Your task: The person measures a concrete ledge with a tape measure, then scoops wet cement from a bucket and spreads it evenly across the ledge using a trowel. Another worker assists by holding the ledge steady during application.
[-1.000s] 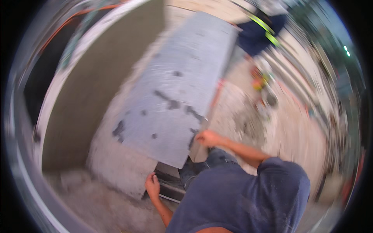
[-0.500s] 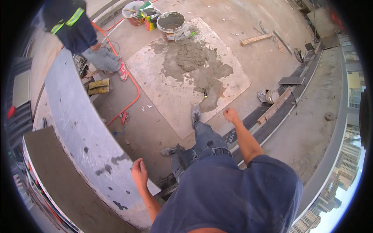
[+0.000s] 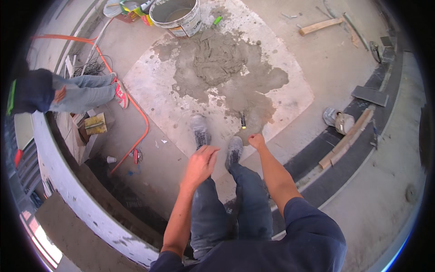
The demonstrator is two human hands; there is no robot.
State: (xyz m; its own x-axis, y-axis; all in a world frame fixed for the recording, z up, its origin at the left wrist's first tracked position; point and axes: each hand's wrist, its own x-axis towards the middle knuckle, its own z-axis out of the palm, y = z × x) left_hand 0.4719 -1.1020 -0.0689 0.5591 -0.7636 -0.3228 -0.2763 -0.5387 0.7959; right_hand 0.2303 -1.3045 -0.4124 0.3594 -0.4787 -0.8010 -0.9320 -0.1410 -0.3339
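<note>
My left hand (image 3: 202, 163) hangs over my left leg, fingers stretched out and empty. My right hand (image 3: 256, 141) is closed in a loose fist in front of my right shoe, with nothing showing in it. Just ahead of it lies a tool with a black and yellow handle (image 3: 243, 120), its other end lost in the wet grey mortar (image 3: 217, 59). The mortar is heaped and smeared over a pale board (image 3: 152, 97) on the ground. At the far side stands a white bucket (image 3: 192, 27) with grey mix inside; a green-handled tool (image 3: 218, 20) lies beside it.
At the left stands another person in jeans and red shoes (image 3: 121, 94), near an orange hose (image 3: 144, 129). A low curved wall (image 3: 86, 181) runs along my left. On the right are wooden strips (image 3: 346, 138), a mortar-stained container (image 3: 344, 122), a dark tile (image 3: 370, 95) and a timber piece (image 3: 321, 26).
I have stepped forward onto the board, so the mortar and bucket look nearer. My left hand has come from beside the wall to the front of my body. The right stays closed.
</note>
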